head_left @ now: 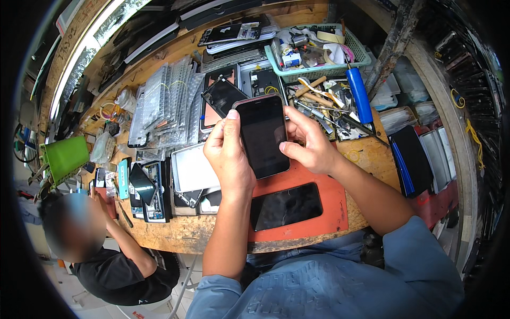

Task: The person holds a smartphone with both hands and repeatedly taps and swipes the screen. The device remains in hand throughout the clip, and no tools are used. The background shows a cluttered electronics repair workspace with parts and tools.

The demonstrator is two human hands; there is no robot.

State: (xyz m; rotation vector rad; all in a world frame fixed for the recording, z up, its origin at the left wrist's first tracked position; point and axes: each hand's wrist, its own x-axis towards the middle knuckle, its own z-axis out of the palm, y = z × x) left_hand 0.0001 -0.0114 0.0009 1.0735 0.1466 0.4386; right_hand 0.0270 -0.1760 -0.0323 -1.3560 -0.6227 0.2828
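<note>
A smartphone with a dark screen is held up between both hands above the bench. My left hand is closed round its left edge, with the thumb lying along the front near the top. On the other edge, my right hand grips it with fingers behind and the thumb on the lower right of the screen. Below lies a second phone, black screen up, flat on an orange-red mat.
Stacked bubble-wrapped panels stand at the back left. A pale green basket holds small supplies; hand tools and a blue cylindrical tool lie right of it. Opened phones and a white tray sit left. Another person works at the lower left.
</note>
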